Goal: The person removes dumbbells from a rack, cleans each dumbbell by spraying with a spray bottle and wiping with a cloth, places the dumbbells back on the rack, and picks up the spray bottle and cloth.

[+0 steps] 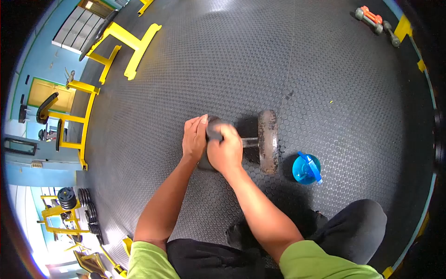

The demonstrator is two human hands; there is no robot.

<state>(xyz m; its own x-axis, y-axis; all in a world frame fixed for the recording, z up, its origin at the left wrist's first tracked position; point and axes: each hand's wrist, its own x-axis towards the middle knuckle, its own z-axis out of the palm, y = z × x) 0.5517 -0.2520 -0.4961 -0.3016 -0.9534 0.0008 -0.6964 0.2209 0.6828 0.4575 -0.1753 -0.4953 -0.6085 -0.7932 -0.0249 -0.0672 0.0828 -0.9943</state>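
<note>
A worn black dumbbell (268, 142) lies on the floor in front of me, its metal handle running left to right. My left hand (194, 138) rests against the outer side of its left end, fingers stretched and close together. Just inside it, my right hand (226, 149) is curled at that same end, its fingers smeared by motion. Something dark shows by the right fingers; whether it is a separate item or the weight itself, I cannot tell. Both hands hide most of the left end. To the right of the dumbbell stands a blue bottle (301, 173) with a blue handle on top.
Black studded rubber matting (232, 69) covers the floor. Yellow-framed gym benches (134, 44) stand at the upper left, and a rack with weight plates (67, 197) is at lower left. Several small dumbbells (369, 21) lie at the upper right. My bent knee (367, 218) is at lower right.
</note>
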